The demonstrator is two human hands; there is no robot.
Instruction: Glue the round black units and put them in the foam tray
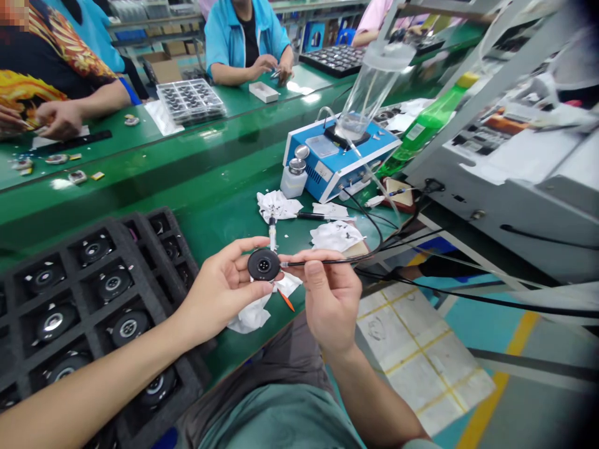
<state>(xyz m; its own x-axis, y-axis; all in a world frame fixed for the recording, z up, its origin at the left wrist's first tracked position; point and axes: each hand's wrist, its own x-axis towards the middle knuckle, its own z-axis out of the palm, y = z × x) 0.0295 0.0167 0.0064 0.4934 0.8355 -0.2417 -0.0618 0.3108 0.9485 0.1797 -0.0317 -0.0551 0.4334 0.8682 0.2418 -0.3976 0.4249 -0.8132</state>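
Clearly, the left hand grips a black disc, the right hand a black cable; green bottle label unreadable.

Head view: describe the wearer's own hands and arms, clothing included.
The left hand and right hand are ungloved, with no rings or wristbands visible. No sleeves cover the visible forearms. A muted green top shows at the bottom edge.

Cannot read any text, brand or number anywhere. Can make out a pale label on the green bottle and a small white sticker on the blue machine, too small and blurred to decipher. Can also see a dark scrawl on the white, yellow-lined panel below, not resolvable into letters or figures.
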